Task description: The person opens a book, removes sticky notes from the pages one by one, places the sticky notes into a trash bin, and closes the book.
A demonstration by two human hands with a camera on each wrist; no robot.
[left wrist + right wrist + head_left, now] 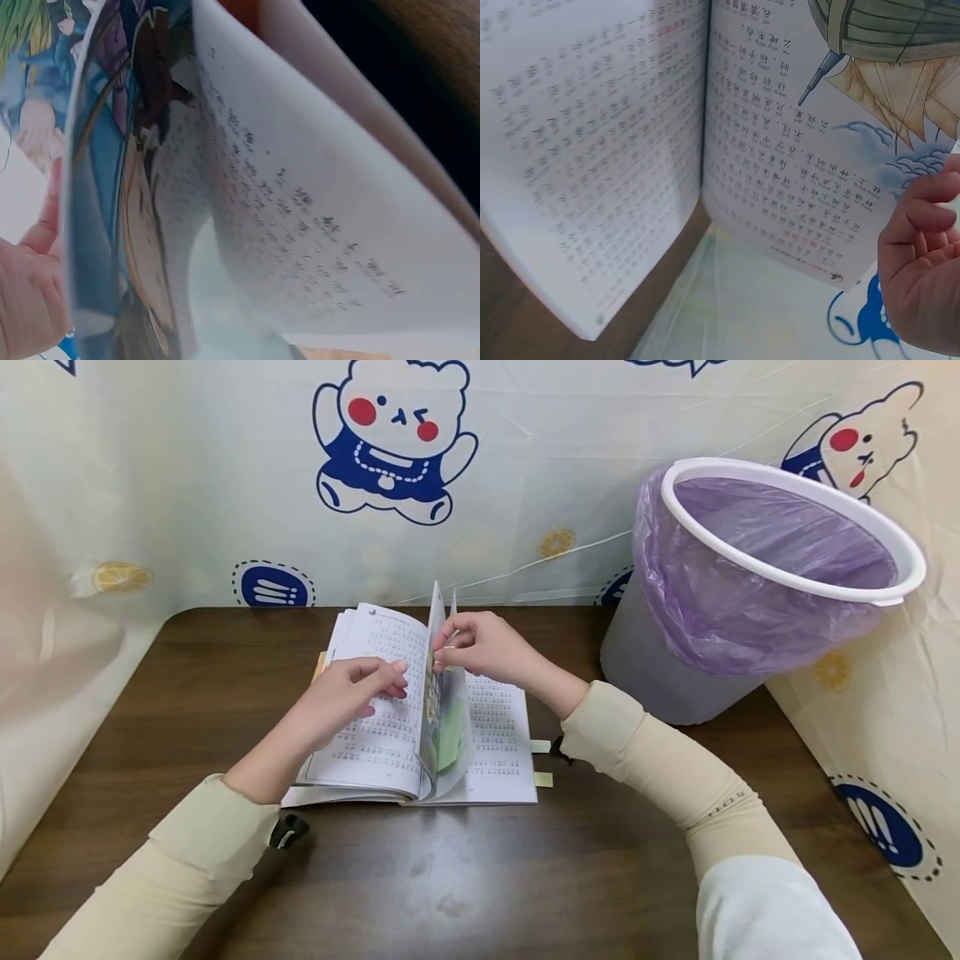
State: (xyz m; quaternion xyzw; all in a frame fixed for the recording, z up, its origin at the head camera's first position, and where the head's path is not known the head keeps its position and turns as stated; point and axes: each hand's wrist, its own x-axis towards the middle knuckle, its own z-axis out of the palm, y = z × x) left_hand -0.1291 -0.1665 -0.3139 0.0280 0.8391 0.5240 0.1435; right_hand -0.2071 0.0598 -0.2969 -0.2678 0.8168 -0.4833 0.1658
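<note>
Head view, from the left: a pale curtain (112,502) with bear and orange-slice prints hangs beside and behind a dark wooden table (127,760). A cream sleeve (180,852) rises from the lower left, a small black object (288,832) at its cuff. Its left hand (337,697) is over the left page (386,631) of an open book (401,756), thumb and fingers apart and loosely bent; whether they touch the paper I cannot tell. The book lies near the middle of the table, toward the back, an orange edge (320,664) peeking out at its left side. Near the middle of the book, leaves (429,718) stand up, showing a coloured picture and a green patch (452,739); the left wrist view shows a coloured picture (97,157) beside slanting text, the right wrist view printed pages and a ship illustration (900,30). The right hand (487,647) pinches the standing paper between thumb and curled fingers. Further right lies the text-covered right page (498,718), two pale tabs (543,780) sticking out past its edge, and then a white-rimmed bin (660,668) lined with a purple bag (697,618).
</note>
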